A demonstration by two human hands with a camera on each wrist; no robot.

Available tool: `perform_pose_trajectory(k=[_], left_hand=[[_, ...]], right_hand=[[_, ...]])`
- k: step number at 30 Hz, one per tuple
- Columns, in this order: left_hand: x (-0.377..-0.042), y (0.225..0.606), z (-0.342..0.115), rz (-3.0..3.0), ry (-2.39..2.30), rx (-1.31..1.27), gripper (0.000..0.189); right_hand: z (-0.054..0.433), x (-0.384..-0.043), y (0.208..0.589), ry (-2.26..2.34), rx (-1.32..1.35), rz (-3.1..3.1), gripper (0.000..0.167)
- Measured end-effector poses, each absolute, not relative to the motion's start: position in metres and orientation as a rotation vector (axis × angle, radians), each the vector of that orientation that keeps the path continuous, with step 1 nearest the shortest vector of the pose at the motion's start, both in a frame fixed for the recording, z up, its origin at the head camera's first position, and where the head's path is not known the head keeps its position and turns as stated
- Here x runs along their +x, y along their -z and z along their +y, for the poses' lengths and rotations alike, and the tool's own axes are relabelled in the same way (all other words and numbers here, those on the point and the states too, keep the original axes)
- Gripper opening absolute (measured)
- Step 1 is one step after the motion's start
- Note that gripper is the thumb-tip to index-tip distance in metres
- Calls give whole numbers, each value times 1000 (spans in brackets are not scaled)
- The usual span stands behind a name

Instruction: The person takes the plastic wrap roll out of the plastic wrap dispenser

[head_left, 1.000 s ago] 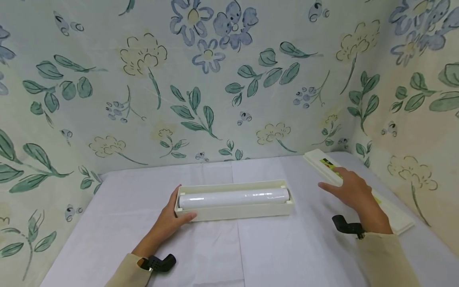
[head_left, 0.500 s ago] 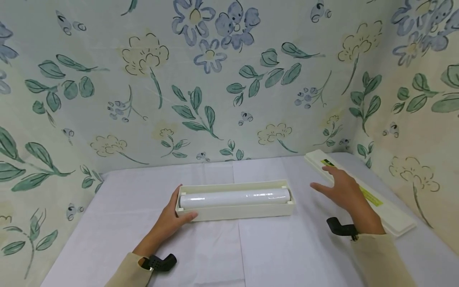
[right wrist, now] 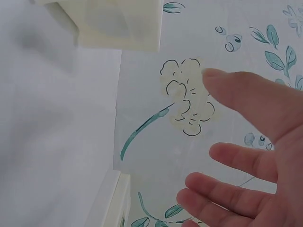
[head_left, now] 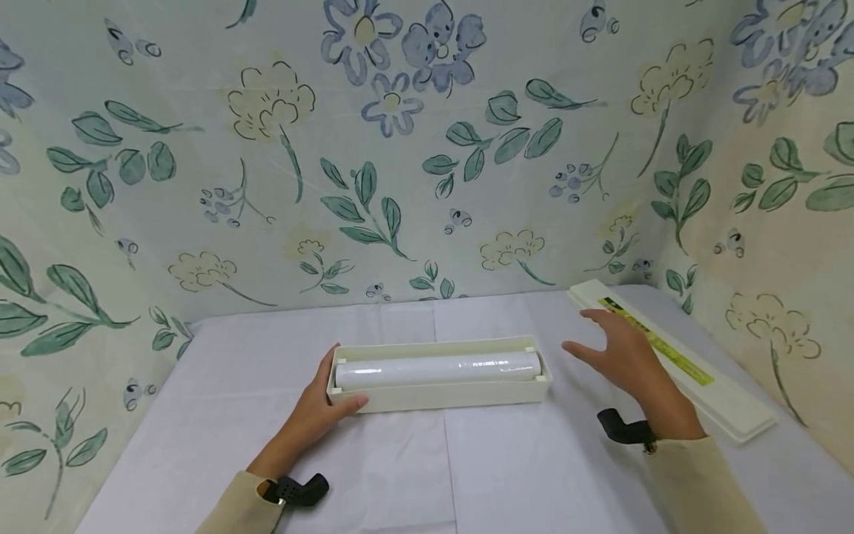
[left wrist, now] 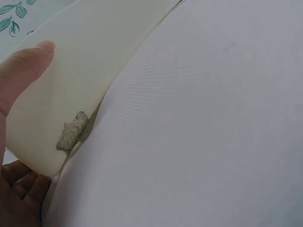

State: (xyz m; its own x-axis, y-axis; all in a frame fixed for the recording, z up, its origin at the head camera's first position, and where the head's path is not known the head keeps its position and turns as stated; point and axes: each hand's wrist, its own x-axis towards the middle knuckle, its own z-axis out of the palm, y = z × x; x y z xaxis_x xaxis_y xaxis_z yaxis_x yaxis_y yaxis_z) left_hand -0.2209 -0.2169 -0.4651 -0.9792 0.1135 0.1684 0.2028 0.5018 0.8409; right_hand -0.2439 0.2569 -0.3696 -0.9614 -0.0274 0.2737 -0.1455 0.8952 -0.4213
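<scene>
A long cream dispenser box [head_left: 454,397], with its top off, lies across the middle of the table. Inside it sits a white roll of shiny film [head_left: 437,369], probably cling film. My left hand [head_left: 316,408] grips the box's left end, thumb on the front wall and fingers round the end. In the left wrist view the thumb [left wrist: 26,71] presses the box wall, near a grey worn patch [left wrist: 73,132]. My right hand [head_left: 623,356] hovers with fingers spread and nothing in them, between the box and a long cream lid [head_left: 734,411] bearing a yellow-green label [head_left: 680,360].
A white cloth [head_left: 387,475] covers the table. Behind and to the sides stand floral-patterned walls [head_left: 400,185]. The lid lies slantwise along the right side, near the right wall. Each wrist carries a black camera mount [head_left: 296,489].
My right hand has moved left, away from above the lid toward the box, uncovering more of the label. The left hand and the box have stayed in place.
</scene>
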Motion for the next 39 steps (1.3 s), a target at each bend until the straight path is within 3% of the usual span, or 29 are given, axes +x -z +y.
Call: perform_pose_trajectory(k=[39], left_hand=[[-220,466,-217,-2645,1481,-283,105]], right_hand=[[216,-241,380,-670,303,-2815,70]])
